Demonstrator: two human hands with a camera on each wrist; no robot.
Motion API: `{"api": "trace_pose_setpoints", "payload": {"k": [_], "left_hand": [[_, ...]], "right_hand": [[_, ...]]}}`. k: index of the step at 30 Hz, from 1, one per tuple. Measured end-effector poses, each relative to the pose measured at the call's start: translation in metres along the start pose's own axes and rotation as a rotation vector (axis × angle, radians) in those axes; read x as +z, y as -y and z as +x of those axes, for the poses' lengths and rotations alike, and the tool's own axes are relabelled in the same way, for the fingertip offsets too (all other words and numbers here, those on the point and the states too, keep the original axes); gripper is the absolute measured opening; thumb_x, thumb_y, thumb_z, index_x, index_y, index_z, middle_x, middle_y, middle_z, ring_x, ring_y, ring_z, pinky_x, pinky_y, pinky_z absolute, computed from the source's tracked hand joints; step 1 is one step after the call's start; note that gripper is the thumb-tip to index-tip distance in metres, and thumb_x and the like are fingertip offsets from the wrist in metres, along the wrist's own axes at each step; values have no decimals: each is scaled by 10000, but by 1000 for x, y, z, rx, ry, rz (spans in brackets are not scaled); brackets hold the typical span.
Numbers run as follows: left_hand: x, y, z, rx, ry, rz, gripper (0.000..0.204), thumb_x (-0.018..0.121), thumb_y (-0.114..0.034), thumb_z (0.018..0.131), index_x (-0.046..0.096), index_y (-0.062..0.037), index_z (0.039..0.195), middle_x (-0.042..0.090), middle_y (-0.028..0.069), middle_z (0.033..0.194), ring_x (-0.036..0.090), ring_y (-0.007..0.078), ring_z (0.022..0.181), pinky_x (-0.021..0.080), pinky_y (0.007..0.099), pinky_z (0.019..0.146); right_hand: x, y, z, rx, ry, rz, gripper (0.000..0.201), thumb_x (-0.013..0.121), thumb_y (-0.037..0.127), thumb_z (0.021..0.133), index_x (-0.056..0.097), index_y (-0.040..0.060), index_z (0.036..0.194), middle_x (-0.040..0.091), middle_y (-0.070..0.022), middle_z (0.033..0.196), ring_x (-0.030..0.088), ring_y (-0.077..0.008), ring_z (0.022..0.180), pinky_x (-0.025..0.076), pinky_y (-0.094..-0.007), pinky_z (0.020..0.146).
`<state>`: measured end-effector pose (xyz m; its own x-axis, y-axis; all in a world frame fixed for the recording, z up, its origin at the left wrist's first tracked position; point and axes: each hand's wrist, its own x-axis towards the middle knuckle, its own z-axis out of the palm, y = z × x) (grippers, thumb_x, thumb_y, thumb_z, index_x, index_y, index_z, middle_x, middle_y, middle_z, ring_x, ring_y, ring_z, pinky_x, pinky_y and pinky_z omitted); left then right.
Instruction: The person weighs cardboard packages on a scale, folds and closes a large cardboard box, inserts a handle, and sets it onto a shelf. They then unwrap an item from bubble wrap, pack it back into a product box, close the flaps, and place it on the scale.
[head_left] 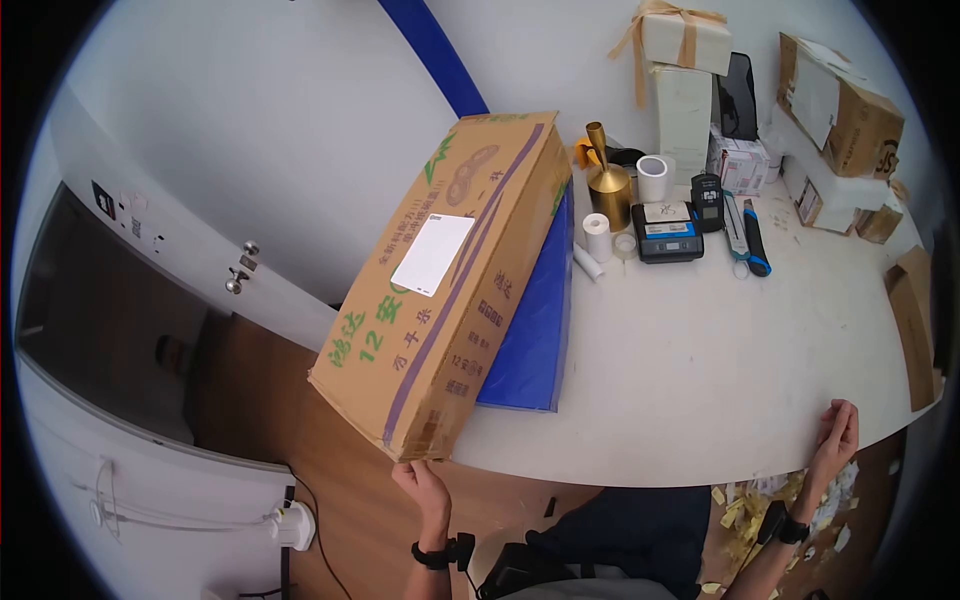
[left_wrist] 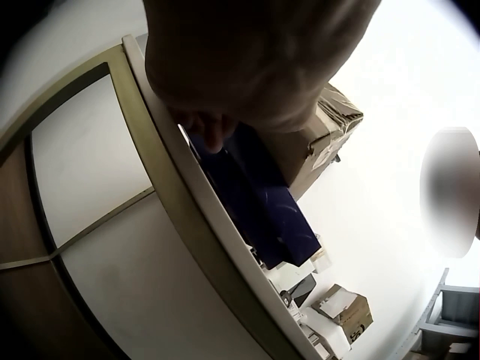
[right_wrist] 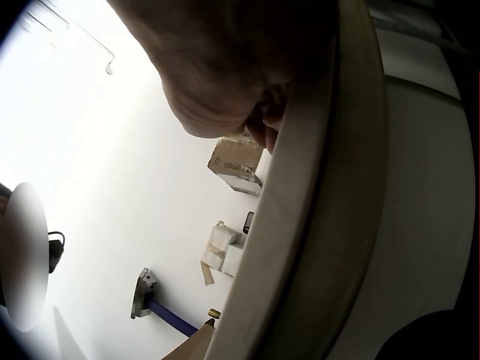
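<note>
A large brown cardboard carton (head_left: pixel 440 270) with green and purple print and a white label lies slanted on a blue box (head_left: pixel 530 340) at the table's left side. My left hand (head_left: pixel 422 488) is at the carton's near lower end, by the table edge, fingers loosely curled. In the left wrist view the fingertips (left_wrist: pixel 213 139) hang beside the blue box with no object between them. My right hand (head_left: pixel 838 440) rests at the table's front right edge, its fingers loosely curled and holding nothing.
Near the back of the white table (head_left: pixel 690 370) stand a brass bottle-shaped object (head_left: pixel 608 190), paper rolls (head_left: pixel 597 238), a label printer (head_left: pixel 668 234) and a blue utility knife (head_left: pixel 755 240). Small cartons (head_left: pixel 860 125) are stacked at the right. Paper scraps (head_left: pixel 745 520) litter the floor.
</note>
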<state>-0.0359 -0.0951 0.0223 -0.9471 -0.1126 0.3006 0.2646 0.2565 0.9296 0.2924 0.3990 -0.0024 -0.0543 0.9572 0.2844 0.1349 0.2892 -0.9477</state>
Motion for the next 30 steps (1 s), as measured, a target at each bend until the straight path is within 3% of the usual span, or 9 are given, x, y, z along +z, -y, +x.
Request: {"api": "trace_pose_setpoints", "payload": {"k": [2, 5, 7, 9, 11, 13, 18, 26, 30], "left_hand": [[-4, 1, 6, -37, -48, -151, 230, 522, -129, 1073, 659, 43, 1007, 684, 20, 915, 600, 78, 839, 463, 290, 711], [-4, -4, 16, -135, -15, -302, 467, 423, -353, 1125, 569, 4, 1389, 660, 117, 1298, 630, 197, 1181, 504, 371, 960], [2, -16, 21, -191, -68, -337, 611, 400, -517, 1102, 445, -72, 1518, 577, 134, 1413, 660, 252, 1084, 554, 388, 731], [2, -47, 25, -270, 0, -409, 662, 395, -574, 1087, 436, -95, 1542, 562, 123, 1457, 659, 276, 1143, 575, 405, 815], [15, -99, 28, -407, -85, -604, 695, 527, -547, 1042, 430, -66, 1535, 582, 126, 1421, 650, 276, 1189, 566, 414, 941], [1, -90, 37, -500, 257, -706, 876, 676, -592, 961, 345, -140, 1635, 411, 177, 1606, 433, 367, 1423, 407, 573, 1112], [10, -156, 41, -363, 382, -542, 973, 762, -611, 874, 341, -155, 1624, 369, 199, 1613, 385, 420, 1434, 420, 645, 1073], [-2, -140, 65, -484, 365, -685, 910, 808, -444, 857, 384, -98, 1584, 398, 218, 1563, 408, 425, 1406, 471, 633, 1029], [-3, -121, 71, -511, 249, -752, 859, 822, -388, 848, 430, -70, 1544, 401, 210, 1559, 422, 413, 1399, 487, 611, 1045]], "right_hand": [[0, 1, 0, -5, 4, 10, 281, 532, 267, 1134, 687, 68, 1011, 555, 78, 780, 308, 19, 577, 211, -191, 513], [3, -2, 2, -23, 17, 14, 280, 532, 260, 1133, 686, 67, 1001, 558, 79, 779, 312, 19, 577, 217, -191, 510], [-3, -1, -1, 6, 3, -33, 274, 537, 245, 1129, 687, 61, 992, 576, 73, 775, 340, 17, 583, 240, -190, 510], [-2, 3, -3, 56, 2, 19, 264, 556, 225, 1119, 698, 46, 989, 613, 56, 780, 389, 11, 599, 271, -186, 526], [3, 22, -7, 72, 25, 11, 259, 572, 214, 1109, 707, 28, 990, 640, 44, 776, 417, -3, 607, 303, -199, 537], [10, 35, -10, 62, 32, 28, 266, 576, 198, 1103, 717, 5, 987, 657, 26, 778, 462, -17, 623, 342, -210, 552], [14, 48, -10, 89, 36, 16, 278, 592, 216, 1090, 735, 2, 988, 657, 25, 754, 452, -17, 623, 342, -223, 556], [16, 50, -8, 55, 67, -9, 303, 608, 245, 1080, 739, 10, 939, 647, 27, 712, 427, -24, 623, 335, -239, 561], [13, 52, -6, 48, 89, -20, 285, 603, 244, 1083, 733, 15, 975, 642, 33, 717, 449, -22, 628, 345, -229, 565]]}}
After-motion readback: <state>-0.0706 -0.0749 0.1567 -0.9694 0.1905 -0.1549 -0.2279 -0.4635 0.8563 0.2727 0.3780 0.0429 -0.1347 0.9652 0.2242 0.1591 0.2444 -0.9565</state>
